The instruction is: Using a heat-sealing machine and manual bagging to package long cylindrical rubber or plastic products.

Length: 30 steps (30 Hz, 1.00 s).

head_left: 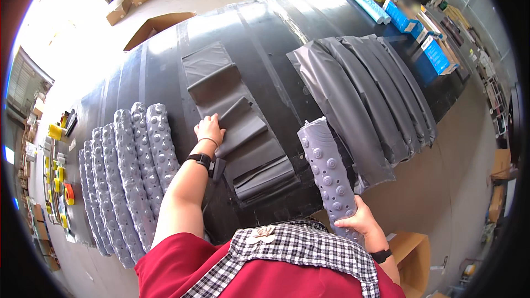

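Note:
My left hand (pixel 210 131) lies on a strip of dark grey plastic film (pixel 229 91), its fingers apart and nothing visible in them. The film rests in overlapping folds on the black-topped table (pixel 248 33). In my right hand (pixel 361 219) is a rolled grey rubber mat (pixel 327 174) with round suction cups, gripped near its lower end. The mat points away from me beside a row of overlapping grey plastic bags (pixel 359 88). On the left side, several more rolled grey mats (pixel 130 171) lie side by side.
Tape rolls (pixel 69 193) sit at the table's left edge. Light-blue rolls (pixel 365 3) and blue-white boxes (pixel 437 55) occupy the far right corner. An open cardboard box (pixel 157 27) stands beyond the far edge, another carton (pixel 414 259) near my right arm. People are in the far background.

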Tool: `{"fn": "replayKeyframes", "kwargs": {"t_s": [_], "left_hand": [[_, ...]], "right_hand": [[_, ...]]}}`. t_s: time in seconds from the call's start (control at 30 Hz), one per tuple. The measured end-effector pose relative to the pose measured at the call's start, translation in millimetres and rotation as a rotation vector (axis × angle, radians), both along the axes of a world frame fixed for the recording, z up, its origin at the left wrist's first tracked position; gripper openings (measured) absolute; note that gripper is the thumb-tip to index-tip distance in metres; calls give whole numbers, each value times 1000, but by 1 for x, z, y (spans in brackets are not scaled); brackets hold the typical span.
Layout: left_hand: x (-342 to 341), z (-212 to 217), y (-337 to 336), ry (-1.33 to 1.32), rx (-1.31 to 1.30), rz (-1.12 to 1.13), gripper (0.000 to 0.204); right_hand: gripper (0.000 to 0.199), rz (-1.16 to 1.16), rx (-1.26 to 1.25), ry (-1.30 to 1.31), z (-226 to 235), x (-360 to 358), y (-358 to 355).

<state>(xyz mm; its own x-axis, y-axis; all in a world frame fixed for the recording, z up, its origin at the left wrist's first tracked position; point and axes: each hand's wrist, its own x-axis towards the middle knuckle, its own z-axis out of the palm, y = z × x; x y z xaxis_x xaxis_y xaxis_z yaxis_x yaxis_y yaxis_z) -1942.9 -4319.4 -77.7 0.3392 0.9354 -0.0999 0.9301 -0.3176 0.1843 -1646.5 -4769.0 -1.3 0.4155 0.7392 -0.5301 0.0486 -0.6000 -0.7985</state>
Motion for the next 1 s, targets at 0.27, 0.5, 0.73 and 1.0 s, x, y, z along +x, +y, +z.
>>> {"fn": "replayKeyframes", "kwargs": {"t_s": [0.27,0.5,0.73,1.0], "left_hand": [[2,93,-47,-427,-734,-926,36],[-7,24,5,-445,96,-290,48],[-41,-26,205,-301,-231,910,101],[-15,-12,255,-20,-465,477,62]], "right_hand": [[90,-169,102,128,-10,11,34],[91,-120,124,118,-12,26,64],[99,-127,142,169,-11,12,63],[92,-140,13,156,2,-1,102]]}}
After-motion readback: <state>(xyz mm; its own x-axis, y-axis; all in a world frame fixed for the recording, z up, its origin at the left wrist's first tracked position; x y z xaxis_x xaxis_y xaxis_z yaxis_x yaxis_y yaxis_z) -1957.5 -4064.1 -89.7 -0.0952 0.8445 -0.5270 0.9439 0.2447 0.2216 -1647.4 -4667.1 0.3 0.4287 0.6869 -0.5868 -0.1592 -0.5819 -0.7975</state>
